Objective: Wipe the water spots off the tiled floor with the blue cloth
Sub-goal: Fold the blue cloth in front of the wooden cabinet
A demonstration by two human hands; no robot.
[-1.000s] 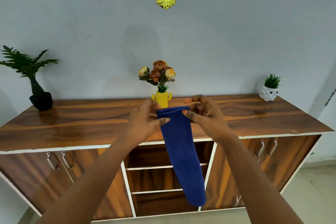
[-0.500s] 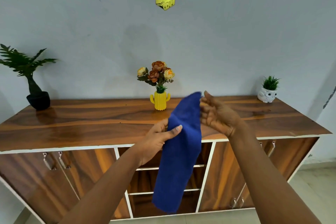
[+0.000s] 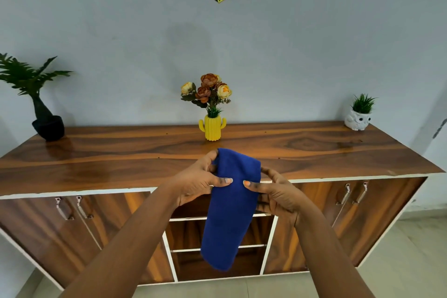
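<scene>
Fingers of the left hand and right hand are clamped on the upper part of the blue cloth, which hangs folded between them in front of the wooden tabletop, above the tiled floor.

Folded blue cloth, hanging lengthwise, mid-air.

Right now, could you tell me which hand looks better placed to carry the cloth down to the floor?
Left, marginally: the left hand grips the cloth at its top fold and side, while the right hand only pinches one edge.
</scene>
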